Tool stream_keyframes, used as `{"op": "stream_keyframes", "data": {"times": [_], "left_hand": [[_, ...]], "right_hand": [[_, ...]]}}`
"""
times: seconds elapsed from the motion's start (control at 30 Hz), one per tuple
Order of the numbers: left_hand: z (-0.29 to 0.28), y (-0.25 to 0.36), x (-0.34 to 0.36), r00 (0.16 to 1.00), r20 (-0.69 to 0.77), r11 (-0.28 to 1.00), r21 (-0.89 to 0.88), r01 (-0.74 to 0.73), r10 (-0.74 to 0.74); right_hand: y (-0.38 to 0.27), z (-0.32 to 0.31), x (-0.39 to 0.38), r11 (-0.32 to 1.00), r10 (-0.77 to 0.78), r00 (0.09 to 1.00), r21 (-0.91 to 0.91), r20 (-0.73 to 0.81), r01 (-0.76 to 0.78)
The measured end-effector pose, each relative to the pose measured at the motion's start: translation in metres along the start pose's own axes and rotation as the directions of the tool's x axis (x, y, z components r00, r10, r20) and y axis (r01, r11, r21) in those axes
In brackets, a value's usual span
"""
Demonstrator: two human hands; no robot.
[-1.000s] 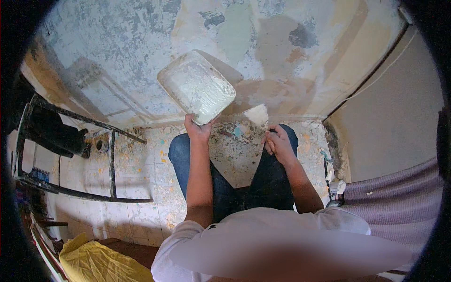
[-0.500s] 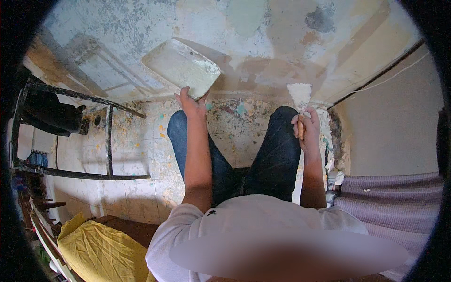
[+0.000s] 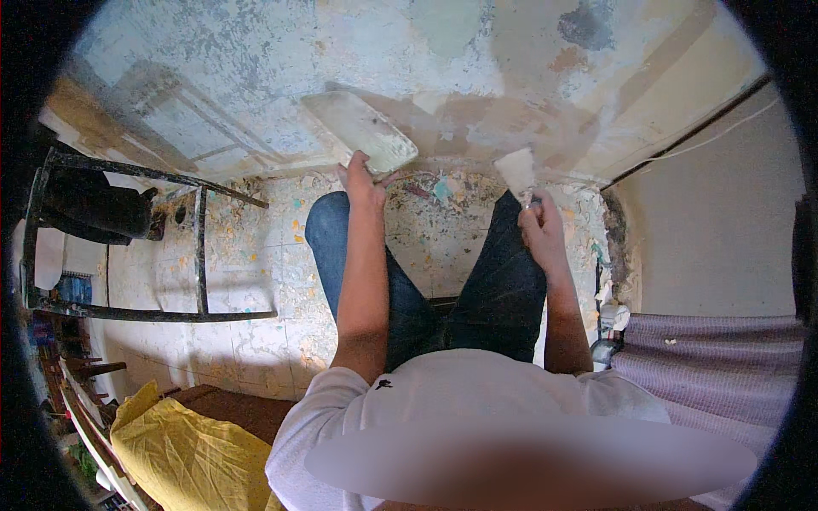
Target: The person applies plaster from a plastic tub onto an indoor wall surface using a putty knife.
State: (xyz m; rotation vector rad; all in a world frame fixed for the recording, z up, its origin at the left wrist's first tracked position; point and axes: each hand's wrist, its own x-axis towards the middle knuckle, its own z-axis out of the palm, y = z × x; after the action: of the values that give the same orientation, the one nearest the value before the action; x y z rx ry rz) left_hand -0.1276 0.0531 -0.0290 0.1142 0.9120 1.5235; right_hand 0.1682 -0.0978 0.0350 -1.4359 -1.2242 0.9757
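Note:
Gripped at its lower edge by my left hand (image 3: 365,180) is a shallow rectangular tray (image 3: 358,128), tilted and coated with pale wet plaster. The fingers are closed round the rim, just in front of the patchy wall (image 3: 460,51). My right hand (image 3: 544,223) is closed round the handle of a putty knife (image 3: 516,170), its wide blade pointing up and covered in whitish plaster. The hand hides most of the handle. Tray and blade are apart, one above each knee.
A dark metal frame (image 3: 202,255) stands at the left with a black item (image 3: 106,204) behind it. Paint flakes and plaster bits litter the tiled floor (image 3: 256,281). Yellow cloth (image 3: 187,447) lies at lower left; a striped purple cover (image 3: 707,358) is at right.
The tray has shifted right and tipped more edge-on. My right hand has moved slightly left, turning the putty knife so its blade leans toward the tray.

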Motion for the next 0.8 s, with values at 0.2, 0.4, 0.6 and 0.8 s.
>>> {"op": "stream_keyframes", "data": {"times": [0.2,0.4,0.6,0.8], "left_hand": [[0.005,-0.022,-0.012,0.970,0.206,0.991,0.013,0.130,-0.130],[0.025,-0.046,-0.050,0.872,0.354,0.934,0.013,0.357,-0.339],[0.022,-0.038,-0.041,0.884,0.399,0.947,-0.096,0.306,-0.245],[0.018,-0.014,-0.026,0.954,0.273,0.966,-0.187,0.177,-0.122]], "right_hand": [[-0.006,0.033,-0.004,0.761,-0.281,0.928,-0.533,0.244,0.371],[0.009,0.043,0.007,0.716,-0.363,0.884,-0.518,0.295,0.467],[0.012,0.047,0.020,0.888,-0.253,0.951,-0.348,0.178,0.302],[0.005,0.047,0.040,0.970,0.011,0.996,0.241,0.093,-0.034]]}}
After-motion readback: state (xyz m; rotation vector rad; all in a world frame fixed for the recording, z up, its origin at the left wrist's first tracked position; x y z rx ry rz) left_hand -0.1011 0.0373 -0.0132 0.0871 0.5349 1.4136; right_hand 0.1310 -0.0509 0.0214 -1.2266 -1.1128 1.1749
